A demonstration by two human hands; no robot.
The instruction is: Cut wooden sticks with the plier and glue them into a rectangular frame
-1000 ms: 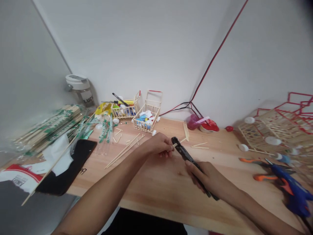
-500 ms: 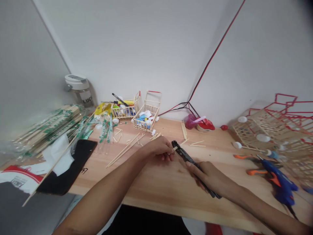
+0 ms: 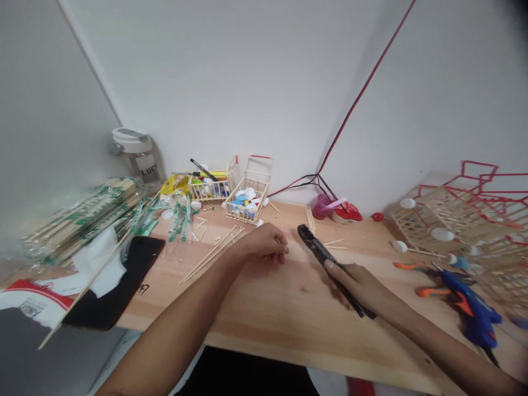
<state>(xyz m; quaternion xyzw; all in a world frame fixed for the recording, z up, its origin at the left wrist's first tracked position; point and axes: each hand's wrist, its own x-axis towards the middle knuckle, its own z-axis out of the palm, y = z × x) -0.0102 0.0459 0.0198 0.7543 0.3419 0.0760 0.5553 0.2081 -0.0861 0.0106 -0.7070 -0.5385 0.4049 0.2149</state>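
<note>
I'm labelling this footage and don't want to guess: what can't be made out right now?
In the head view:
- What the left hand may be pinching: its curled fingers cover it.
- The inner grip of the right hand: hidden by its thumb and the black tool.
- Part of the red-railed stick carts: blurred, cut off by the right edge.
- Print on the red-and-white packet: too small.

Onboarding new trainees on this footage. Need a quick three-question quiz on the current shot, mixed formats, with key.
1. Multiple choice: what does the right hand hold?
a) a pen
b) a black plier-like tool
c) a paper tissue

2. True or false: the blue glue gun lies to the right of the right hand.

3. Fill in the colour: the small stick cart just beyond the left hand has a ____ bar across the top of its handle.

Key: 1) b; 2) true; 3) red.
</note>
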